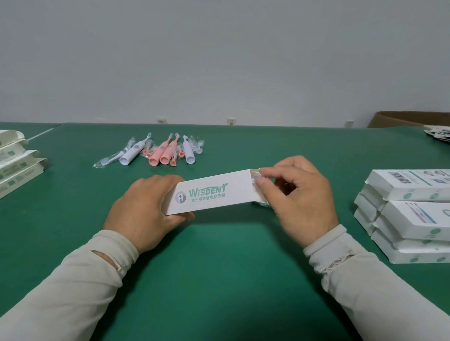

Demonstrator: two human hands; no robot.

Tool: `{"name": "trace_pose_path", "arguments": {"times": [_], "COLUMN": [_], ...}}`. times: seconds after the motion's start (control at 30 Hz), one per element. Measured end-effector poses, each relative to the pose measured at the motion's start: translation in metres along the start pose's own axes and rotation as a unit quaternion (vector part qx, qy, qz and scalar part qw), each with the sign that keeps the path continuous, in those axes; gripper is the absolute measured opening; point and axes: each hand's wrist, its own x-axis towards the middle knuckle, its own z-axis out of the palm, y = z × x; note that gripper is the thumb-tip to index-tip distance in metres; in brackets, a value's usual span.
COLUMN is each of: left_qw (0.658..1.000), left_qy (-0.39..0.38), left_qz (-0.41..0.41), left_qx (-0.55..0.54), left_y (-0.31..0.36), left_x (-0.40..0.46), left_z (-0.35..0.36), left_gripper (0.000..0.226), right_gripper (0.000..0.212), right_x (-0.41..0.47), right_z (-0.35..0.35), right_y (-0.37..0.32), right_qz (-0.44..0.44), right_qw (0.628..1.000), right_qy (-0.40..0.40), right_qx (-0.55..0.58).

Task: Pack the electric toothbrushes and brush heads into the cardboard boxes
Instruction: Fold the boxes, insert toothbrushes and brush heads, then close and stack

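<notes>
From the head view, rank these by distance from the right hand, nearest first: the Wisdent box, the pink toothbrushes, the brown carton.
1. Wisdent box: touching, the right hand pinches at its open end.
2. Pink toothbrushes: mid-table, up and left.
3. Brown carton: beyond the table's far right edge.

Lighting even and diffuse, moderately bright. Soft shadow on worktop (213,274) beneath box (207,193). Wide-angle bowing at edges; slight overall softness.

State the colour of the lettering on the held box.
Green lettering on a white box, head view.
</notes>
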Motion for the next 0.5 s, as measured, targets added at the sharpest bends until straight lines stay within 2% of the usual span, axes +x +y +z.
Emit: {"name": "trace_pose_path", "arguments": {"times": [0.17,0.2,0.3,0.33,0.37,0.4,0.5], "left_qw": [1.000,1.000,1.000,1.000,1.000,1.000,1.000], "left_qy": [-0.004,-0.003,-0.008,-0.011,-0.013,-0.011,0.005], "left_qz": [0.016,0.016,0.015,0.013,0.009,0.003,-0.030], "left_qx": [0.001,0.000,0.000,0.000,-0.001,-0.001,0.007], "left_y": [0.003,0.004,0.003,0.001,0.000,-0.001,-0.007], "left_x": [0.000,0.000,-0.001,-0.002,-0.001,0.000,0.002], "left_z": [0.000,0.001,0.003,0.002,0.002,0.002,-0.001], "left_gripper": [0.048,0.048,0.050,0.050,0.050,0.051,0.052], "right_gripper": [0.014,0.014,0.017,0.019,0.020,0.018,0.021], "right_x": [0.000,0.000,-0.001,-0.001,0.000,0.002,0.015], "right_z": [0.005,0.005,0.000,-0.001,-0.001,-0.001,-0.008], "right_y": [0.001,0.001,0.001,0.001,0.002,0.004,0.021], "right_qz": [0.058,0.082,0.137,0.139,0.137,0.143,0.173], "right_qw": [0.998,0.995,0.955,0.946,0.949,0.958,0.975], "right_qy": [-0.020,-0.054,-0.241,-0.271,-0.258,-0.208,-0.006], "right_qx": [-0.011,0.023,0.107,0.114,0.121,0.139,0.138]}}
